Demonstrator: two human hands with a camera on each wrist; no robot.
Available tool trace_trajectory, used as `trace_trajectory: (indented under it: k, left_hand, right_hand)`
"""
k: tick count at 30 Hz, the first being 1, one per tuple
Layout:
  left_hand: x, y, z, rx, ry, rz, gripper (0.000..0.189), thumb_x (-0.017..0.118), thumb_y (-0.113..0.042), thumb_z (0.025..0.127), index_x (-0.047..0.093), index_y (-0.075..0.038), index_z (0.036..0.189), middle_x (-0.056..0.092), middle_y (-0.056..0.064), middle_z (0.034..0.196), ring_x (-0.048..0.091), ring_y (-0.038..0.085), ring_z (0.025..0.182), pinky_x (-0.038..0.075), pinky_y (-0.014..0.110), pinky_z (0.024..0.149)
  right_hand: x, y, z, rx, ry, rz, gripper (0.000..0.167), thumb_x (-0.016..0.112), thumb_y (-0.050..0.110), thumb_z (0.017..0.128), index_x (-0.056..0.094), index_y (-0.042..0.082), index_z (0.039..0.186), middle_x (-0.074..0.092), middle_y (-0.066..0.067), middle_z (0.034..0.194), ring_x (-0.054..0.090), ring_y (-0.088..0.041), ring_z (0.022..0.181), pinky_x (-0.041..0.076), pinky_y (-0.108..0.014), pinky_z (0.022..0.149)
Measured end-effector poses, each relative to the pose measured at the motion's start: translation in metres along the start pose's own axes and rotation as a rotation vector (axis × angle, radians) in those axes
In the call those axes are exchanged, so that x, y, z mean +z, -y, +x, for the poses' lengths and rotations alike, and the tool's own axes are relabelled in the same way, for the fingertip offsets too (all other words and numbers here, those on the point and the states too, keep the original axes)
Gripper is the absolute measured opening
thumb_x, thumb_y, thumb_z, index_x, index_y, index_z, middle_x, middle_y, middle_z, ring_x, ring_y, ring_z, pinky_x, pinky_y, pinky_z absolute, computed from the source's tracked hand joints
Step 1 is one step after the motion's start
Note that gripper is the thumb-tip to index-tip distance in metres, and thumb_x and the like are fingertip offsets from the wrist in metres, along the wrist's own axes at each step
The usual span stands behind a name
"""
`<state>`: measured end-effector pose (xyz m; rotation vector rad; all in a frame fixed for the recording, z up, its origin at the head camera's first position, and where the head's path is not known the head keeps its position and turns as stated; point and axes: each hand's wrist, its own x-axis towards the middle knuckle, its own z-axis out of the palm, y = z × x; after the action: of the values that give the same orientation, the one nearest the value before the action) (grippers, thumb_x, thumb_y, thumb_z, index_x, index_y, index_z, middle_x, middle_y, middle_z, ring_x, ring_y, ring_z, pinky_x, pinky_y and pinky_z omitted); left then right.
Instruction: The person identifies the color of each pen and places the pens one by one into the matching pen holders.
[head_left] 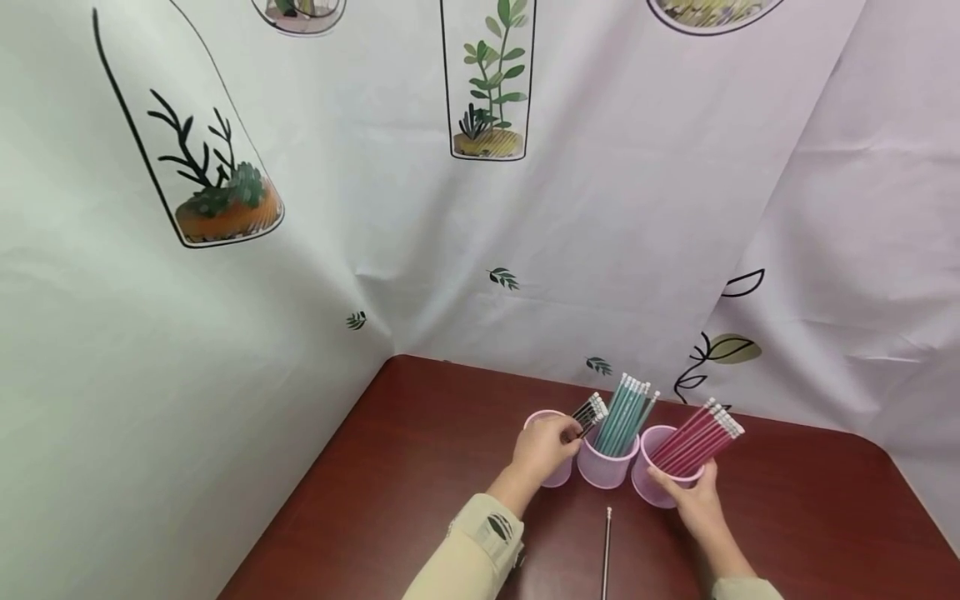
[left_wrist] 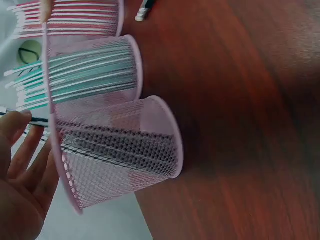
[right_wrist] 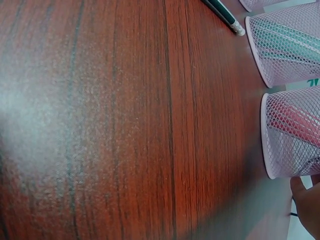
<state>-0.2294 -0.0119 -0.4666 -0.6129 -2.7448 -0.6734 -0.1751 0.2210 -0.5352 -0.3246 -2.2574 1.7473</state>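
At the left pink mesh cup (head_left: 558,477), my left hand (head_left: 545,450) pinches the upper part of the black pencils (head_left: 590,412) that lean to the right in it. The left wrist view shows the thumb and fingers (left_wrist: 35,162) around them at the rim, the lower ends inside the mesh. My right hand (head_left: 699,502) grips the right pink mesh cup (head_left: 649,485), thumb on its near side and fingers round the right. Red pencils (head_left: 693,442) stand slanted in that cup, white erasers up. In the right wrist view only part of this hand (right_wrist: 307,205) shows.
Between the two sits a middle pink mesh cup (head_left: 603,472) of teal pencils (head_left: 624,421). One loose dark pencil (head_left: 607,546) lies on the brown table (head_left: 405,483) in front of the cups. A printed cloth (head_left: 600,217) hangs behind the table's back edge.
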Motion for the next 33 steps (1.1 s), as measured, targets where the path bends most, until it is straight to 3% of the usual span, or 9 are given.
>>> trace_trajectory:
  k: [11, 13, 17, 19, 20, 22, 27, 30, 33]
  left_hand:
    - [0.01, 0.006, -0.005, -0.049, -0.026, 0.093, 0.022, 0.074, -0.04, 0.074, 0.063, -0.024, 0.067, 0.056, -0.015, 0.069, 0.052, 0.003, 0.064, 0.04, 0.022, 0.05]
    - [0.009, 0.004, -0.008, 0.014, -0.062, 0.158, 0.022, 0.071, -0.042, 0.077, 0.063, -0.024, 0.067, 0.056, -0.013, 0.073, 0.054, 0.004, 0.069, 0.043, 0.022, 0.053]
    - [0.013, -0.004, -0.016, 0.328, -0.218, 0.336, 0.024, 0.065, -0.041, 0.081, 0.062, -0.025, 0.064, 0.058, -0.012, 0.07, 0.057, 0.006, 0.066, 0.042, 0.022, 0.048]
    - [0.021, -0.011, -0.021, 0.431, -0.237, 0.422, 0.03, 0.063, -0.042, 0.081, 0.058, -0.024, 0.057, 0.053, -0.011, 0.058, 0.054, 0.007, 0.053, 0.037, 0.023, 0.04]
    - [0.026, -0.015, -0.023, 0.448, -0.209, 0.455, 0.033, 0.061, -0.044, 0.081, 0.056, -0.024, 0.055, 0.052, -0.011, 0.054, 0.053, 0.008, 0.048, 0.035, 0.024, 0.038]
    - [0.038, -0.021, -0.027, 0.391, -0.061, 0.477, 0.04, 0.059, -0.049, 0.081, 0.052, -0.023, 0.051, 0.05, -0.009, 0.05, 0.051, 0.009, 0.045, 0.034, 0.026, 0.037]
    - [0.058, -0.035, -0.037, 0.102, 0.379, 0.388, 0.048, 0.058, -0.063, 0.077, 0.055, -0.022, 0.053, 0.057, -0.006, 0.06, 0.055, 0.011, 0.054, 0.041, 0.028, 0.046]
    - [0.063, -0.039, -0.043, 0.002, 0.492, 0.339, 0.051, 0.059, -0.07, 0.071, 0.055, -0.021, 0.054, 0.06, -0.006, 0.065, 0.056, 0.01, 0.059, 0.043, 0.029, 0.051]
    - [0.066, -0.043, -0.048, -0.047, 0.517, 0.323, 0.054, 0.061, -0.073, 0.066, 0.058, -0.02, 0.057, 0.062, -0.005, 0.069, 0.057, 0.011, 0.064, 0.045, 0.029, 0.054]
  right_hand:
    - [-0.003, -0.002, -0.001, 0.01, 0.015, -0.004, 0.093, 0.072, 0.014, 0.079, 0.004, -0.003, 0.141, 0.031, -0.031, 0.128, 0.032, -0.04, 0.12, 0.02, -0.054, 0.104]
    - [-0.003, -0.002, -0.001, 0.013, 0.014, -0.006, 0.092, 0.072, 0.014, 0.079, 0.005, -0.003, 0.141, 0.032, -0.031, 0.128, 0.032, -0.04, 0.12, 0.02, -0.054, 0.104]
    - [-0.001, -0.002, 0.002, 0.014, 0.008, -0.003, 0.091, 0.072, 0.014, 0.079, 0.006, -0.002, 0.141, 0.032, -0.03, 0.129, 0.033, -0.038, 0.12, 0.021, -0.051, 0.104]
    - [-0.001, -0.001, 0.003, 0.013, 0.003, 0.002, 0.09, 0.071, 0.013, 0.08, 0.006, -0.002, 0.141, 0.032, -0.028, 0.13, 0.033, -0.036, 0.119, 0.022, -0.047, 0.104]
    - [-0.001, 0.0, 0.004, 0.009, 0.001, 0.006, 0.09, 0.071, 0.012, 0.08, 0.007, -0.002, 0.141, 0.031, -0.028, 0.13, 0.033, -0.035, 0.119, 0.022, -0.046, 0.104]
    - [-0.001, 0.002, 0.006, 0.007, 0.001, 0.007, 0.089, 0.07, 0.012, 0.081, 0.006, -0.002, 0.141, 0.03, -0.028, 0.131, 0.033, -0.035, 0.119, 0.022, -0.045, 0.104]
    - [-0.002, 0.002, 0.005, -0.028, -0.001, -0.003, 0.091, 0.071, 0.013, 0.08, 0.005, -0.004, 0.14, 0.028, -0.031, 0.129, 0.031, -0.04, 0.119, 0.02, -0.051, 0.105]
    - [-0.002, 0.0, 0.003, -0.046, 0.003, 0.003, 0.089, 0.071, 0.011, 0.079, 0.006, -0.006, 0.138, 0.028, -0.031, 0.128, 0.031, -0.041, 0.117, 0.02, -0.051, 0.105]
    - [-0.001, 0.0, 0.001, -0.041, 0.009, 0.002, 0.089, 0.07, 0.01, 0.079, 0.006, -0.006, 0.139, 0.026, -0.031, 0.129, 0.031, -0.04, 0.118, 0.02, -0.051, 0.105]
